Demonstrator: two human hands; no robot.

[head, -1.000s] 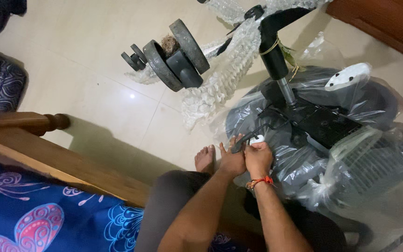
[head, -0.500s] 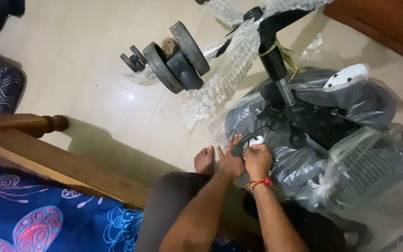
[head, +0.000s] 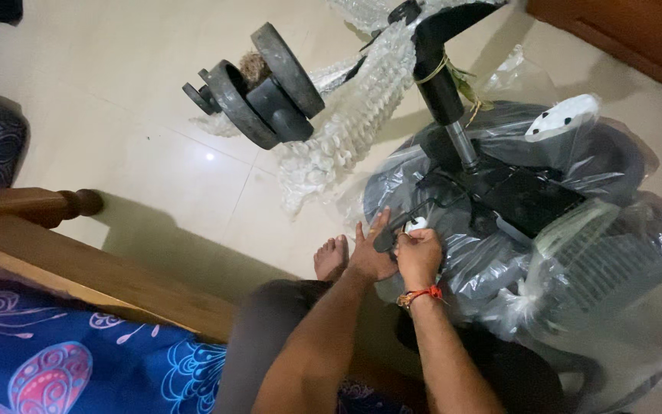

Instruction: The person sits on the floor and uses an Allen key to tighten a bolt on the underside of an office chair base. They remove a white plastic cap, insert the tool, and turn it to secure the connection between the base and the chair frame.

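Packaging only. Clear plastic wrap (head: 492,261) covers the overturned chair seat and mesh back at your right, crumpled and glossy, bunched into a knot low down. White bubble wrap (head: 346,130) trails along the chair's base arm toward the floor (loose, ragged at its lower end). A small white tag (head: 417,225) sits under the plastic just above your right hand. No signs or screens.

Wood bed frame (head: 78,264) w/ butterfly sheet (head: 55,360).

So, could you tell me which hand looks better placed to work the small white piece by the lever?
Probably the right hand: its fingers are already at the white piece, while the left hand steadies the lever.
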